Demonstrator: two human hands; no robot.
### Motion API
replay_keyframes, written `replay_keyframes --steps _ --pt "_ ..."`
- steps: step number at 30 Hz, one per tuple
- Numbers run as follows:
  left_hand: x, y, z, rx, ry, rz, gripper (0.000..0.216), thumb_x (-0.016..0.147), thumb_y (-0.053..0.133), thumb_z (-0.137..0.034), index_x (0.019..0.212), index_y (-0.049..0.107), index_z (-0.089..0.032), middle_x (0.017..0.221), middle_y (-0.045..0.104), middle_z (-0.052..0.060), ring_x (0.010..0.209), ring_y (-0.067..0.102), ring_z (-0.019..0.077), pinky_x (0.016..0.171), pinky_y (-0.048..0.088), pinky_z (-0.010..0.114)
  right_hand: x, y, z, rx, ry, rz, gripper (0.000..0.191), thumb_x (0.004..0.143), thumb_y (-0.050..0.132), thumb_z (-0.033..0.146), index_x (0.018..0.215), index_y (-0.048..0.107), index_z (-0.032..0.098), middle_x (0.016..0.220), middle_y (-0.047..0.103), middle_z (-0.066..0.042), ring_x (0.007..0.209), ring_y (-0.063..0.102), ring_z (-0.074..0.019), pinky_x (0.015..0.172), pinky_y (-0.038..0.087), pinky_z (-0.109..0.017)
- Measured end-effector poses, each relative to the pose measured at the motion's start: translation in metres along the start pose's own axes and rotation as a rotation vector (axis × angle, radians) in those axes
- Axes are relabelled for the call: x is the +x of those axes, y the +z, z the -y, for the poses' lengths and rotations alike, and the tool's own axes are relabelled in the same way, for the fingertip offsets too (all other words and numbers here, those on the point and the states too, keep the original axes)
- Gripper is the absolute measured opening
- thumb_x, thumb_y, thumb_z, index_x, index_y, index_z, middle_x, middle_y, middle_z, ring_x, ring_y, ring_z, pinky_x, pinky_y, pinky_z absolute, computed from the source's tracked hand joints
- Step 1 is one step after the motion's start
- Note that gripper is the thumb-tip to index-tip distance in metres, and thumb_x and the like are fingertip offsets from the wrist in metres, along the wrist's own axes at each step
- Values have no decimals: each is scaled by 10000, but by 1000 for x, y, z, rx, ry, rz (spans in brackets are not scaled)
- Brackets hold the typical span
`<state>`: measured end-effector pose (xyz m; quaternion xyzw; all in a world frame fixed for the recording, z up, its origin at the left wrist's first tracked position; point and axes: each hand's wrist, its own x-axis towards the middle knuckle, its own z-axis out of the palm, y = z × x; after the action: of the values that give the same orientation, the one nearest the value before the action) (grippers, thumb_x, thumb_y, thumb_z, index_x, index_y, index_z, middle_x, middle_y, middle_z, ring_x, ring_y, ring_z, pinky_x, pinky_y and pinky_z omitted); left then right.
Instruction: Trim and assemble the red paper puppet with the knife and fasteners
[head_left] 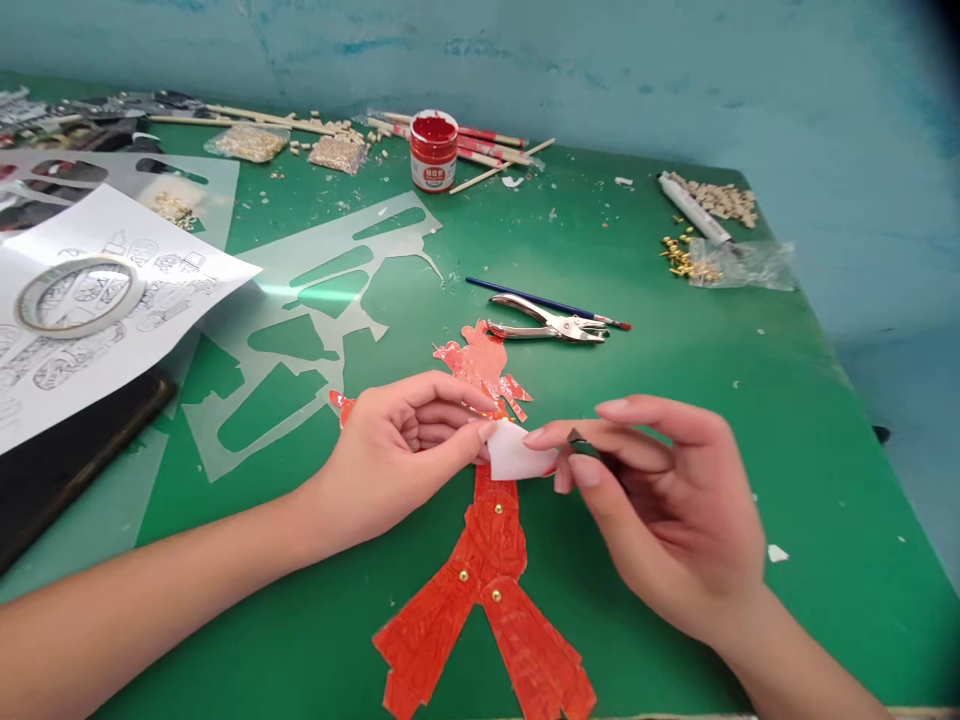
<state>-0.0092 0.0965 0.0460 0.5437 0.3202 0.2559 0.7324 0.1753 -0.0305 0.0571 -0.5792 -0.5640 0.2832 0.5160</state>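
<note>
My left hand point(420, 430) pinches the left edge of a small white piece of paper point(517, 452) between thumb and fingers. A fingertip of my right hand point(667, 490) touches the paper's right edge. Between that hand's thumb and fingers is a small dark object point(582, 444), mostly hidden, whose kind I cannot make out. Under both hands lies a red jointed cut-out figure point(495, 545) with gold fasteners at its joints; my hands cover its middle. A silver hole punch point(555, 325) lies just beyond the figure's head, alongside a blue paintbrush point(540, 300).
An open jar of red paint point(433, 160) stands at the back near wooden sticks point(502, 165). Cut plastic sheets point(300, 350), a printed sheet point(172, 270) and a tape roll point(135, 300) are on the left. A white marker tube point(694, 208) and gold fasteners point(679, 258) lie back right.
</note>
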Motion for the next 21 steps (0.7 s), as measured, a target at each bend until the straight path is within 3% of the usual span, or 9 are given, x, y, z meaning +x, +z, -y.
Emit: replay_keyframes --steps 3,8,11,13,16,19,21 --pt "0 0 -1 6 11 -27 115 896 806 -218 986 752 -171 930 832 14 813 815 146 783 689 172 0 0 2 -233 -50 -19 301 957 677 97 1196 597 262 1030 755 -27 861 757 -151 646 628 -232" --pt "2 1 -4 -63 17 -56 146 911 806 -229 1027 753 -158 947 839 23 840 820 153 817 691 178 10 -6 5 -538 -380 -73 213 949 700 66 1083 675 230 822 740 17 664 683 -110 586 544 -220" --pt "2 1 -4 -105 33 -42 157 916 811 -242 1043 761 -166 989 840 21 867 821 152 844 691 186 9 -2 2 -675 -351 -19 113 1047 607 190 1145 652 225 754 718 37 525 599 -80 478 462 -200" --pt "2 1 -3 -139 36 -28 146 923 806 -237 1047 763 -174 1029 837 20 906 822 166 862 694 204 5 3 -1 -695 -301 4 169 1076 560 258 1233 601 210 877 757 3 576 648 -88 497 495 -195" --pt "1 0 -3 -185 17 -18 169 924 808 -239 1080 766 -188 1043 835 13 961 817 183 887 693 219 1 9 -5 -729 -306 -1 246 1077 538 224 1322 542 216 1055 770 -35 730 734 -104 522 525 -185" --pt "1 -4 -2 -202 -44 41 248 915 822 -251 1154 775 -206 1041 835 12 986 812 175 931 674 209 3 10 -5 -861 -359 -18 285 1055 562 149 1330 573 222 1078 768 -37 865 769 -108 502 500 -161" --pt "3 -8 -2 -221 -93 129 247 915 822 -241 1158 788 -211 1063 831 21 1018 806 186 956 668 224 6 8 -5 -920 -437 -53 308 1014 626 94 1299 626 210 1041 774 -27 894 772 -100 568 532 -146"
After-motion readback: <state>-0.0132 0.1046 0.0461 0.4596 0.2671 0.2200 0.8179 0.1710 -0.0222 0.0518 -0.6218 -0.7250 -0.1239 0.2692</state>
